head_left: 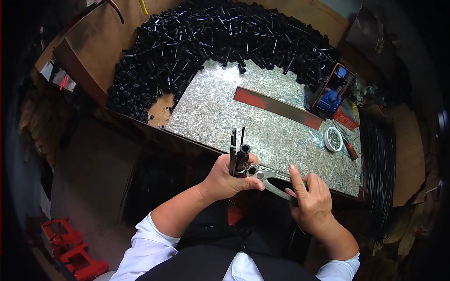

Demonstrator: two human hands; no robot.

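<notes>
My left hand (225,179) is closed around a black tubular part (243,157) with an open round end facing up. Several thin black rods (232,147) stand upright beside the tube in the same grip. My right hand (311,199) grips a pair of pliers (276,176) by their handles, which show a little green. Its index finger is stretched along the tool. The pliers' jaws meet the tube near my left fingers; what lies between them is too small to make out. Both hands are over the near edge of the speckled board (206,112).
Beyond the board rises a large heap of black tubular parts (211,37). A flat metal strip (276,107) lies across the board. At right are a propped phone (333,91), a red box (346,119), a white bowl of small pieces (326,139), a screwdriver (351,151) and bundled black rods (378,164).
</notes>
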